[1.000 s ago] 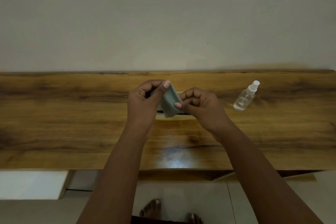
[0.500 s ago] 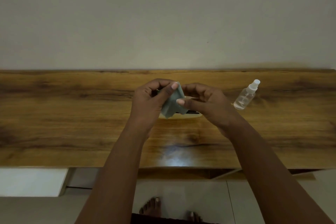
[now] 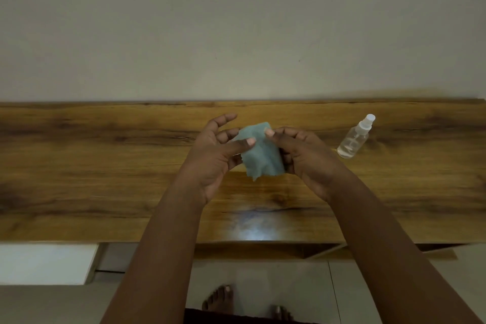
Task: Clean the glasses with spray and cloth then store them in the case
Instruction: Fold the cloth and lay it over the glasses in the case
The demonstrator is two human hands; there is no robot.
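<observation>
A blue-grey cloth [image 3: 260, 155] hangs spread between my two hands, above the middle of the wooden table [image 3: 79, 166]. My left hand [image 3: 213, 158] presses its thumb on the cloth's left side, with the other fingers fanned out behind it. My right hand [image 3: 302, 158] pinches the cloth's top right corner and curls around its right edge. The cloth and the right palm cover the glasses, if they are there; only a dark sliver shows at the cloth's right edge. A clear spray bottle [image 3: 353, 139] with a white nozzle stands to the right of my right hand. No case shows.
The table runs along a plain wall [image 3: 236, 21]. A white cabinet [image 3: 44, 263] sits low at the left below the table's front edge. My bare feet [image 3: 218, 297] stand on the tiled floor.
The cloth has opened out wider between my hands and my left fingers have spread. The pale object seen on the table behind my hands is now hidden.
</observation>
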